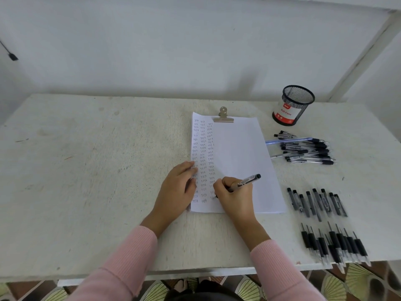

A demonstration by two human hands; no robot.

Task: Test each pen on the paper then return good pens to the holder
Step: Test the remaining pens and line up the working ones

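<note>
A white sheet of paper [240, 153] lies clipped to a board, its left part filled with three columns of small handwritten marks. My right hand [235, 196] grips a black pen [247, 181], with the tip down on the paper near the bottom of the third column. My left hand [176, 187] lies flat on the paper's left edge, fingers resting on the marks. The black mesh pen holder [293, 105] stands upright at the back right and looks empty.
A loose heap of pens [303, 149] lies right of the paper. Nearer me is a row of pen parts [316, 203], and another row of pens [334, 244] by the table's front right edge. A metal clip [223, 117] holds the paper's top.
</note>
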